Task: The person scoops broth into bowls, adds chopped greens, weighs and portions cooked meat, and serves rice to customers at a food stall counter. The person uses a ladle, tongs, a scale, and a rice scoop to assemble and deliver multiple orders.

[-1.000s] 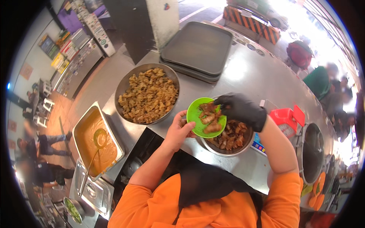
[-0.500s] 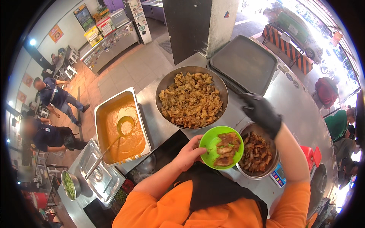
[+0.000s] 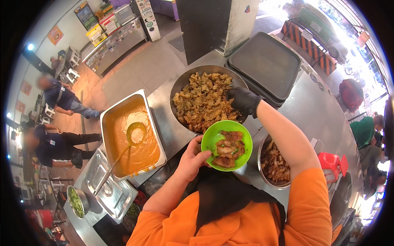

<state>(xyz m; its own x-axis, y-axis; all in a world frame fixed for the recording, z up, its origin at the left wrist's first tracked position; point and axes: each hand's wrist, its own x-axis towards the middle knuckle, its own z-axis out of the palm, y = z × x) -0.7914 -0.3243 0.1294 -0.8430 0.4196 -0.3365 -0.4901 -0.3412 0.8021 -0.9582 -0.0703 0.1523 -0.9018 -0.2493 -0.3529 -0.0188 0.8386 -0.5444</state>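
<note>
My left hand [image 3: 193,158] grips a bright green bowl [image 3: 208,141] by its left rim, thumb over the edge. Browned meat slices [image 3: 229,149] with green bits lie in it. My right hand [image 3: 243,101], in a black glove, reaches into the right side of a large steel bowl [image 3: 177,88] of golden-brown fried pieces [image 3: 201,98]. Its fingers curl into the heap, and their tips are hidden among the pieces. Beneath my right forearm, a smaller steel bowl [image 3: 261,166] holds more dark meat slices [image 3: 276,164].
Left of the big bowl stands a steel pan [image 3: 161,158] of orange sauce with a ladle [image 3: 119,160] in it. Stacked grey trays [image 3: 266,61] sit at the far right. A steel lid [image 3: 119,201], a bowl of chopped greens [image 3: 76,201] and a red container [image 3: 329,165] are nearby. Two people stand at left.
My right hand has moved left from beside the trays into the big bowl's fried pieces. The green bowl in my left hand has shifted left and slightly up, nearer the big bowl.
</note>
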